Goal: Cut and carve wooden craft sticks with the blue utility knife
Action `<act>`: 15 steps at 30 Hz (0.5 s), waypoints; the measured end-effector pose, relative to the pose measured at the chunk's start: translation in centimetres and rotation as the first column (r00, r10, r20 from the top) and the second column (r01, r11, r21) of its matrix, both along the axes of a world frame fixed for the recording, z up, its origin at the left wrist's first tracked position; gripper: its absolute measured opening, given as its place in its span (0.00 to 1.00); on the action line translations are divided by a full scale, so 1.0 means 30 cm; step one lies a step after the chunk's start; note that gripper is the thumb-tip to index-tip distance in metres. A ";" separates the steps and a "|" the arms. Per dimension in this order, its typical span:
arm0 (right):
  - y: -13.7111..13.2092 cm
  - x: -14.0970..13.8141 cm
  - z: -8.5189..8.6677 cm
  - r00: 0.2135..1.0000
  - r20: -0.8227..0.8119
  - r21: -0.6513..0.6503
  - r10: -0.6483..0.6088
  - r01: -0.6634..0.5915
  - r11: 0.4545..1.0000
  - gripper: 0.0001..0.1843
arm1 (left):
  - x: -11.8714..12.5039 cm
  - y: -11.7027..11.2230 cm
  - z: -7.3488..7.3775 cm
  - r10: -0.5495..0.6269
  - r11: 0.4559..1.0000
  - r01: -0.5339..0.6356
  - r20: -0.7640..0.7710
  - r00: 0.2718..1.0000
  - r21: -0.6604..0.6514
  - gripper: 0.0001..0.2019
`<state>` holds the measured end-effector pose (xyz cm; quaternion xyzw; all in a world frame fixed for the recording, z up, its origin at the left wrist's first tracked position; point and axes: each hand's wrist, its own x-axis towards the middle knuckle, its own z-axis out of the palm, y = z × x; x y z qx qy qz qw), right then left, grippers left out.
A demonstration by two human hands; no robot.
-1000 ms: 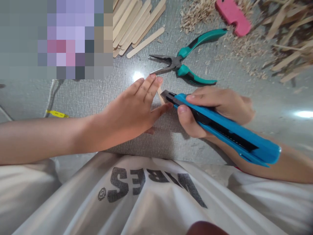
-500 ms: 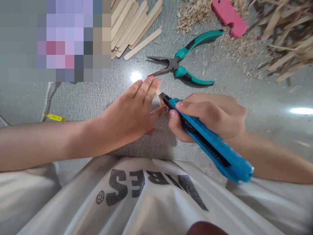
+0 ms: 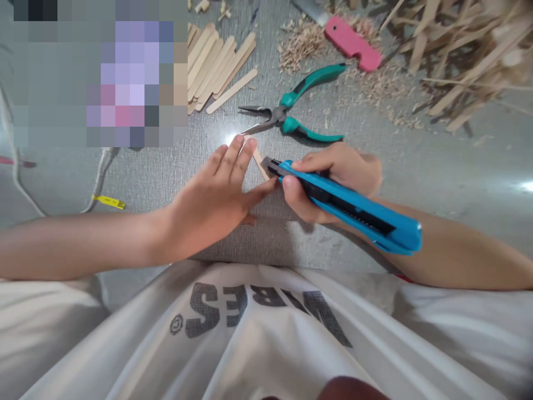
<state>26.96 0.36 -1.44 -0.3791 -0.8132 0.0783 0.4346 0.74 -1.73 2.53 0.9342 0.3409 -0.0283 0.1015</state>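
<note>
My left hand [image 3: 219,194] lies flat with its fingers stretched out, pressing a wooden craft stick [image 3: 259,160] against the table. The stick shows between the fingertips and the thumb; part of it is hidden under the hand. In my right hand [image 3: 333,175] is a blue utility knife [image 3: 358,211], gripped with fingers and thumb near its front. Its blade is out and the tip meets the stick, close to my left thumb. Just beyond the fingertips lie needle-nose pliers [image 3: 278,115] with green and black handles, their jaws spread.
Craft sticks [image 3: 219,61] lie in a group at the back. Wood shavings [image 3: 302,47] spread around a pink-handled tool [image 3: 353,43]. A heap of split sticks [image 3: 470,55] sits back right. A cable with a yellow tag [image 3: 109,201] lies at left; a blurred patch hides the upper left.
The knife has swung to a flatter angle, its rear end moving up and away from my body. More of the craft stick shows beside my left fingers. The whole view has shifted slightly.
</note>
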 end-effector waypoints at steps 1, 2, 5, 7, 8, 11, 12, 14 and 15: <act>0.000 0.007 -0.001 1.000 -0.001 -0.025 -0.023 0.023 0.999 0.05 | 0.001 -0.016 0.021 0.004 0.996 -0.002 -0.017 1.000 0.093 0.42; 0.000 0.014 -0.003 0.999 -0.008 -0.050 -0.045 0.045 0.998 0.05 | 0.001 -0.031 0.045 -0.015 0.982 0.018 -0.015 1.000 0.189 0.37; 0.000 0.026 -0.011 0.992 -0.109 -0.086 -0.065 0.056 0.995 0.07 | 0.006 -0.054 0.101 -0.227 0.919 0.148 0.183 0.957 0.364 0.19; 0.004 0.024 -0.019 0.977 -0.210 -0.087 -0.035 0.017 0.996 0.07 | 0.013 -0.042 0.094 -0.281 0.944 0.155 0.464 0.840 0.290 0.25; 0.008 0.019 -0.022 0.967 -0.255 -0.082 -0.025 0.004 0.997 0.06 | 0.018 -0.029 0.075 -0.219 0.971 0.104 0.632 0.744 0.213 0.23; 0.019 0.000 -0.035 0.936 -0.351 0.005 -0.008 0.010 1.000 0.08 | 0.036 0.026 -0.023 0.271 0.955 -0.042 0.801 0.534 -0.295 0.20; 0.021 -0.006 -0.042 0.929 -0.371 0.047 -0.001 0.019 0.999 0.09 | 0.041 0.044 -0.058 0.458 0.875 -0.086 0.757 0.467 -0.476 0.20; 0.019 -0.017 -0.060 0.921 -0.389 0.101 -0.010 0.053 0.993 0.11 | 0.048 0.071 -0.117 0.678 0.707 -0.033 0.664 0.316 -0.706 0.19; 0.014 -0.021 -0.072 0.922 -0.387 0.102 -0.028 0.073 0.992 0.11 | 0.050 0.080 -0.138 0.739 0.639 0.017 0.621 0.261 -0.769 0.20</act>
